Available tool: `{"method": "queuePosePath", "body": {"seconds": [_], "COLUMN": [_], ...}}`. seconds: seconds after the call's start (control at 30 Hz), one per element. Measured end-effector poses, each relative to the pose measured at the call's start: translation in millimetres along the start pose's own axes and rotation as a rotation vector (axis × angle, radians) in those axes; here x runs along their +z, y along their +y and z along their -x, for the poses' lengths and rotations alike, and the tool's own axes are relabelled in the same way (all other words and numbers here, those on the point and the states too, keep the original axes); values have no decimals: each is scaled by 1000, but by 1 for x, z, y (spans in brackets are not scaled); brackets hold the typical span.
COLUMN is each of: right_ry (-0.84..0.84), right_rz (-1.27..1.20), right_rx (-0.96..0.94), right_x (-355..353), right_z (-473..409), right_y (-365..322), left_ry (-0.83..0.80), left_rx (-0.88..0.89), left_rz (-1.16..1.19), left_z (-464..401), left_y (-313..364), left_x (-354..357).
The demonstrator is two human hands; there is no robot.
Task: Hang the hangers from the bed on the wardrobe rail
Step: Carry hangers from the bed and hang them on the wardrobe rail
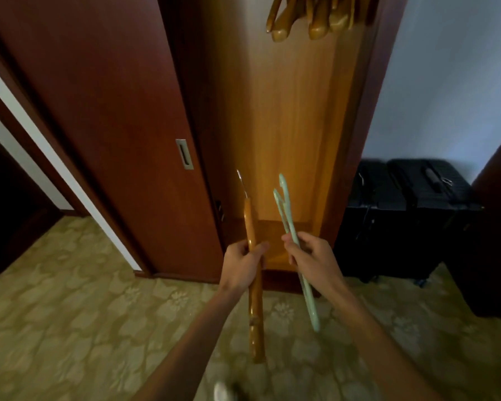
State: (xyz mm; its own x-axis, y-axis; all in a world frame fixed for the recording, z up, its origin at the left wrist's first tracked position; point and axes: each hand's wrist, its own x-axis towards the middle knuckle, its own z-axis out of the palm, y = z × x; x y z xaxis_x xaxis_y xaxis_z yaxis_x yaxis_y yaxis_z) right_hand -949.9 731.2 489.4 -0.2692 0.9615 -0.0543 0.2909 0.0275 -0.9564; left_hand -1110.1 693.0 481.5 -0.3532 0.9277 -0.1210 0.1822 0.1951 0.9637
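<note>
Hangers are in both of your hands now, in front of the open wardrobe. Your left hand [245, 263] holds the wooden hanger [254, 285] seen edge-on, with fingers and thumb curled around its body near the upper part, and the metal hook [242, 183] points up and away from you. Your right hand [310, 260] pinches the pale green plastic hangers [294, 244]; they look like two thin ones together, but I cannot tell this surely. Their hooks also point up.

The wooden one will probably feel stiff and rather heavy, with a smooth varnished surface, so it may slip if you hold it loosely. I think it is better to hold it close under the hook, where it balances well. The green ones look light and a little flexible; the thin plastic may bend or twist, and two together may slide against each other. Keep the pinch near the neck, just below the hooks.

Above, at the top edge of the view, several hung wooden hangers [307, 18] are already in the wardrobe [287, 125]; the rail itself is not visible. The sliding door [113, 111] stands to the left, and black suitcases [402, 204] are on the right, on the patterned carpet [70, 314].
</note>
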Motion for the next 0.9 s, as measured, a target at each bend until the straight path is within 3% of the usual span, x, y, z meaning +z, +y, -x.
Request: {"method": "queuePosePath", "body": {"seconds": [0.23, 0.5, 0.63, 0.9], "right_ry": [27, 216, 303, 400], "right_rz": [-25, -3, 34, 60], "right_rx": [-63, -144, -180, -301], "right_x": [37, 67, 64, 29], "right_z": [-148, -338, -419, -542], "right_y": [-43, -131, -191, -304], "left_ry": [-7, -90, -153, -128], "left_rx": [94, 164, 178, 263], "left_rz": [39, 103, 144, 187], "left_z": [-158, -360, -440, -542], "left_y": [35, 137, 196, 315], "left_x": [-38, -91, -103, -109]}}
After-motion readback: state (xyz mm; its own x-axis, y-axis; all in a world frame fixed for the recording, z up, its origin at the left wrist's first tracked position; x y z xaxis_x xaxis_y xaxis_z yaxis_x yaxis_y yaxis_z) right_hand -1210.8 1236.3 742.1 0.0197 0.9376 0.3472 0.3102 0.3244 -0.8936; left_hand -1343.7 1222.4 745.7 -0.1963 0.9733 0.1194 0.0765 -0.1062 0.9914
